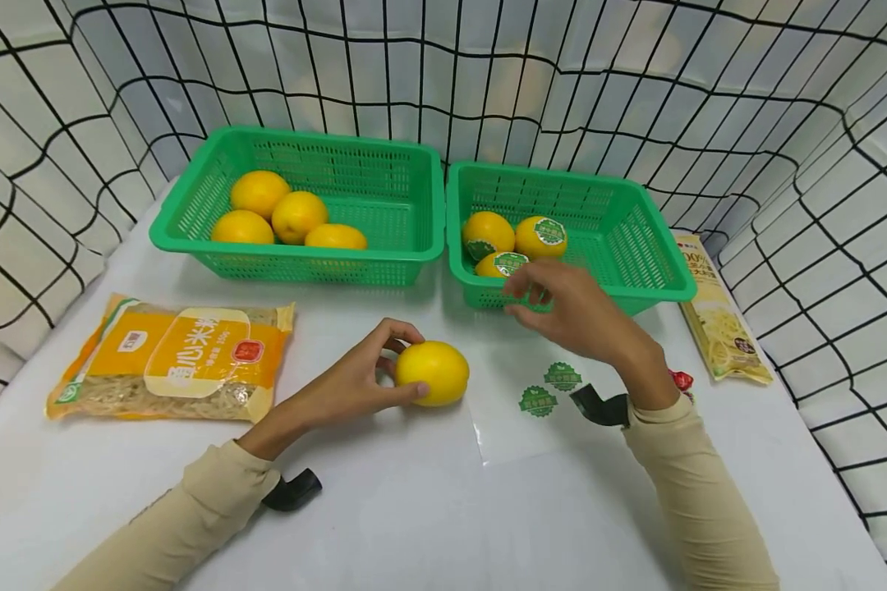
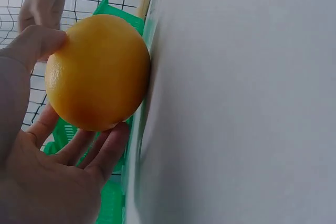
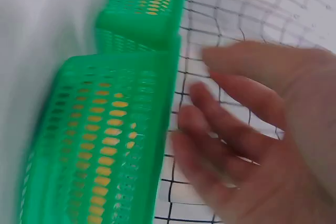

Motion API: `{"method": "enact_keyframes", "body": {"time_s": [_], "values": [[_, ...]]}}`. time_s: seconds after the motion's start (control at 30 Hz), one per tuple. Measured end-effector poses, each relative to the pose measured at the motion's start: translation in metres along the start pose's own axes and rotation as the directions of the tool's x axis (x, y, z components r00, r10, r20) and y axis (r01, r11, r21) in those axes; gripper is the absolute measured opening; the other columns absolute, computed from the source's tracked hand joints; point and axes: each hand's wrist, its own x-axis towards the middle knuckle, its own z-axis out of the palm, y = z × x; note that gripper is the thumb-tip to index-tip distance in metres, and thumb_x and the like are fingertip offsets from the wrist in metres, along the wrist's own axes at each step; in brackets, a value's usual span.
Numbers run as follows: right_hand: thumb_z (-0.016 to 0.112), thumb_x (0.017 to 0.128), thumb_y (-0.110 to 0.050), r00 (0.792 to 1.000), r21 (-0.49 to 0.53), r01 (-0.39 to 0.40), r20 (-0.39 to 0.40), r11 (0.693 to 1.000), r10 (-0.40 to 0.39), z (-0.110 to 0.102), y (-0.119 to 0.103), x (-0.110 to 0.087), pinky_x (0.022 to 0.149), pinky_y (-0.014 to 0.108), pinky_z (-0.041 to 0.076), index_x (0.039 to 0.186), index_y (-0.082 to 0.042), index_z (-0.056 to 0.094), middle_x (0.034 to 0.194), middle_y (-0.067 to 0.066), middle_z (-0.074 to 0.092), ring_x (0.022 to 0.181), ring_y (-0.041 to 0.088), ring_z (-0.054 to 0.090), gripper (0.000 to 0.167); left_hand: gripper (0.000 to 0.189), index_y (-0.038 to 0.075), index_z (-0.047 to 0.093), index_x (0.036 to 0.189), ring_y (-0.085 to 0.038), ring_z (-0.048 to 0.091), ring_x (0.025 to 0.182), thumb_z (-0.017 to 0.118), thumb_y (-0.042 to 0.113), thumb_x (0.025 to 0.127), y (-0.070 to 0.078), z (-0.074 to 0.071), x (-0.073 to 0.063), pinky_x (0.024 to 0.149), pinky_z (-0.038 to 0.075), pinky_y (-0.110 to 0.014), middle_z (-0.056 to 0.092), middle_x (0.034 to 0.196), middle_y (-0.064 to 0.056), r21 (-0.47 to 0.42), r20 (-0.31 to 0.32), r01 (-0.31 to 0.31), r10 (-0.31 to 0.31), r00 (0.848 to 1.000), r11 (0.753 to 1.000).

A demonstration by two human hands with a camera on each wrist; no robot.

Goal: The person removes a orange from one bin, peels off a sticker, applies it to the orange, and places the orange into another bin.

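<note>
On the white table my left hand grips an orange, thumb on its near side and fingers behind it. In the left wrist view, the orange sits between thumb and fingertips. My right hand is raised at the front rim of the right green basket, fingers loosely bent around nothing. Inside that basket lie three oranges bearing green stickers. Below the right hand, a clear sheet carries two green stickers. In the right wrist view the right hand is blurred beside the basket.
Several oranges lie in the left green basket. A noodle bag is at the left, and a yellow packet at the right near a small red wrapped item. Black wire mesh surrounds the table's back and sides.
</note>
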Motion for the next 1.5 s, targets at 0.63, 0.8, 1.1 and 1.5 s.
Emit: {"method": "enact_keyframes", "body": {"time_s": [0.63, 0.8, 1.1, 1.5], "values": [[0.086, 0.087, -0.015, 0.861, -0.172, -0.178, 0.449, 0.969, 0.238, 0.030, 0.017, -0.043, 0.083, 0.033, 0.050, 0.107, -0.010, 0.067, 0.098, 0.002, 0.058, 0.092, 0.017, 0.053, 0.029, 0.061, 0.014, 0.047, 0.142, -0.030, 0.054, 0.129, 0.083, 0.019, 0.094, -0.001, 0.007, -0.005, 0.112, 0.048, -0.051, 0.053, 0.142, -0.008, -0.018, -0.051, -0.037, 0.036, 0.998, 0.999], [0.087, 0.086, -0.014, 0.862, -0.183, -0.189, 0.441, 0.965, 0.252, 0.028, 0.014, -0.047, 0.083, 0.033, 0.051, 0.101, -0.011, 0.070, 0.097, 0.001, 0.059, 0.090, 0.016, 0.054, 0.023, 0.061, 0.016, 0.047, 0.143, -0.030, 0.055, 0.129, 0.083, 0.021, 0.094, -0.002, 0.008, -0.005, 0.112, 0.048, -0.052, 0.053, 0.142, -0.008, -0.028, -0.042, -0.026, 0.025, 0.999, 0.999], [0.087, 0.086, -0.013, 0.856, -0.119, -0.190, 0.466, 0.975, 0.223, 0.026, 0.016, -0.046, 0.070, 0.029, 0.045, 0.098, -0.015, 0.058, 0.083, -0.001, 0.055, 0.081, 0.015, 0.052, 0.032, 0.061, 0.018, 0.048, 0.142, -0.028, 0.056, 0.127, 0.084, 0.022, 0.093, -0.003, 0.008, -0.006, 0.111, 0.049, -0.051, 0.054, 0.142, -0.006, -0.043, -0.059, -0.017, 0.015, 0.998, 0.999], [0.076, 0.096, -0.001, 0.987, 0.470, -0.063, 0.160, 0.880, -0.015, 0.028, -0.004, -0.036, 0.081, 0.036, 0.064, 0.109, -0.006, 0.064, 0.102, 0.007, 0.066, 0.089, 0.025, 0.068, 0.019, 0.059, 0.010, 0.049, 0.145, -0.026, 0.051, 0.131, 0.080, 0.012, 0.096, -0.004, 0.007, -0.009, 0.109, 0.054, -0.042, 0.052, 0.148, -0.008, -0.082, -0.089, -0.070, 0.063, 0.994, 0.994]]}}
